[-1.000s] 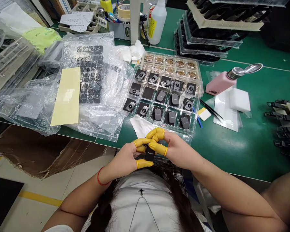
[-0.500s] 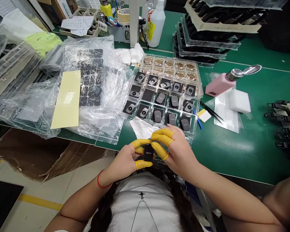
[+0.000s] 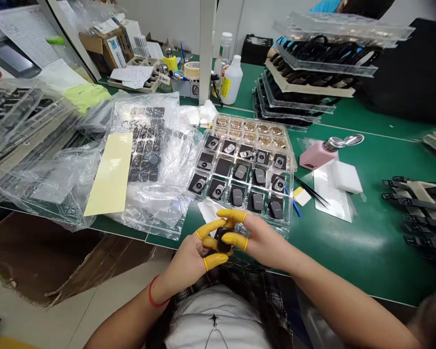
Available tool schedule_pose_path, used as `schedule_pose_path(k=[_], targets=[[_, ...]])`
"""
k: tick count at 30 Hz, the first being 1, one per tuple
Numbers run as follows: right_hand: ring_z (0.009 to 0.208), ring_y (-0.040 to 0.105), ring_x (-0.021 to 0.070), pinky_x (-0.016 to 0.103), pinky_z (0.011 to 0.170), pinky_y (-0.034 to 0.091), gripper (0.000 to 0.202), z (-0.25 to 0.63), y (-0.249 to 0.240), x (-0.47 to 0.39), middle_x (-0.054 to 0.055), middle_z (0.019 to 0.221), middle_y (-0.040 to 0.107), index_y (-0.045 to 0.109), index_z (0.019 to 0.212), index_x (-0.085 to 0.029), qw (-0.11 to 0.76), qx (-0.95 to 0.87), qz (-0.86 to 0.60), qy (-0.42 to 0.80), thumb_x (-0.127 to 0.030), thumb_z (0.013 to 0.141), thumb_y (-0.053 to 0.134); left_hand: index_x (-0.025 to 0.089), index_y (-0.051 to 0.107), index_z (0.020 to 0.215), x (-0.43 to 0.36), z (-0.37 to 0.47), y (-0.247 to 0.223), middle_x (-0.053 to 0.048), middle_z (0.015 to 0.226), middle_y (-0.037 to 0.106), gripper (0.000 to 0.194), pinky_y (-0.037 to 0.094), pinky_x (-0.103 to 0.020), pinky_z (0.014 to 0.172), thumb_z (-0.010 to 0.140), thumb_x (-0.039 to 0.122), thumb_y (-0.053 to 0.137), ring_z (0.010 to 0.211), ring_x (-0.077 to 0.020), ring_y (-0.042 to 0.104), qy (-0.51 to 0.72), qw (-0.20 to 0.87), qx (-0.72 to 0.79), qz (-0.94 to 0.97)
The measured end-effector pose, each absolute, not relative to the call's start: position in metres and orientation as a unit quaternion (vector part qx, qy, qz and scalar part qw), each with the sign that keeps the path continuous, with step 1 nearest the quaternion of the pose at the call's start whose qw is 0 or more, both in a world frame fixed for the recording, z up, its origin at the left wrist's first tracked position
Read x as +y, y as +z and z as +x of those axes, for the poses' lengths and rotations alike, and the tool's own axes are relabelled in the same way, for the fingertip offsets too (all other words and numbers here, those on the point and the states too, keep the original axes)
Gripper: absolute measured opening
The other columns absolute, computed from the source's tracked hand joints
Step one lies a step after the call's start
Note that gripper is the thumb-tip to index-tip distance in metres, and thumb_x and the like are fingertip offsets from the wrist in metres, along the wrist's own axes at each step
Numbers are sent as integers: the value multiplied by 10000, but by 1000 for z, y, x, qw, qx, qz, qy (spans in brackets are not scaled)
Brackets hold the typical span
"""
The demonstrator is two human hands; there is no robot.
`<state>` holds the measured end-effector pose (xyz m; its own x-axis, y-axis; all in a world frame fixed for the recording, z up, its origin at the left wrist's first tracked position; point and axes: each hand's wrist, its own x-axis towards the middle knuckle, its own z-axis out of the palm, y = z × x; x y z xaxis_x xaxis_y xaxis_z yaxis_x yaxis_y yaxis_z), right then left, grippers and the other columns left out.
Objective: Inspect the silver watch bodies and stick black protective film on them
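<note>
Between my hands is a small dark watch case point(image 3: 223, 245), partly hidden by my fingers. My left hand point(image 3: 194, 249), in yellow finger cots, grips it from the left and below. My right hand point(image 3: 249, 237), also in finger cots, closes on it from the right, its thumb and fingers across the case. Just beyond lies a clear plastic tray point(image 3: 223, 167) with watch cases in its pockets, some back side up and some screen side up. One pocket in its middle row shows only a black pad. A white cloth point(image 3: 208, 212) lies at the tray's near edge.
A pink pump bottle point(image 3: 318, 155), black tweezers point(image 3: 310, 190) and a white sponge block point(image 3: 346, 175) are right of the tray. Stacked trays of straps point(image 3: 301, 87) stand behind. Plastic bags with a yellow sheet point(image 3: 111, 174) cover the left side. Black straps point(image 3: 421, 218) lie far right.
The head view has tilted up, showing more of the table's back. My right fingers have moved from the case's top edge to across it, and the case has turned, hiding its "hello!" face.
</note>
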<state>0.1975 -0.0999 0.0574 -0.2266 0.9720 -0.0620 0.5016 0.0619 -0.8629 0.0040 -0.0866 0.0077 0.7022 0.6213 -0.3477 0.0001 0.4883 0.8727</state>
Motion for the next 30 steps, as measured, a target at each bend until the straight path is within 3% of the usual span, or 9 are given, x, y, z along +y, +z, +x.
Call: schedule_pose_path(k=[3,6,11,17,22,25,27,30], targets=[[849,605,179,309,759,477,234,213,65,-54,64,946,656,582,1079,-164,327,-635,-638,290,-299,890,562,199,439,1369,-83,0,5,-55,902,746,696,474,-366,957,753,302,744,992,-218,674,221,778,342,478],[821,596,182,320,738,462,236,225,62,-5,110,923,646,571,1063,-98,300,-644,-684,167,-262,938,456,167,530,1291,-82,-7,1,-94,970,745,604,465,-380,984,759,365,736,1018,-230,669,221,775,330,491],[961,561,192,397,886,448,126,213,49,29,79,1014,616,625,932,-162,225,-699,-674,79,-229,925,518,169,643,1151,-80,-18,-8,-103,998,743,488,492,-360,959,755,441,727,965,-220,683,237,778,329,481],[933,587,172,373,838,497,193,187,40,47,55,1038,617,622,949,-165,157,-749,-642,57,-343,922,554,170,661,1125,-75,-21,-17,-111,1038,731,445,487,-371,970,763,421,726,994,-232,674,248,788,325,461],[816,571,208,353,743,460,17,183,44,55,65,817,613,602,819,-149,157,-750,-640,55,-162,828,597,174,654,1107,-73,-19,-16,-110,1037,731,457,480,-361,972,739,428,746,996,-227,672,258,796,330,436],[821,552,242,401,768,421,107,176,56,24,95,859,624,597,885,-149,172,-749,-639,39,-91,811,547,152,594,1174,-73,-18,-7,-125,1030,724,561,474,-367,967,739,479,729,992,-229,670,269,792,350,422],[841,543,246,409,781,409,154,167,62,-14,109,929,624,591,965,-155,181,-761,-622,33,-103,838,522,156,468,1313,-75,-18,-1,-118,1021,718,665,461,-368,970,783,497,680,989,-215,662,283,786,349,424],[758,528,225,365,682,419,143,156,63,-76,103,866,610,591,973,-168,163,-819,-547,55,-119,876,497,180,299,1422,-81,-15,4,-95,1034,692,746,443,-352,972,828,480,637,1011,-196,632,296,784,319,443]])
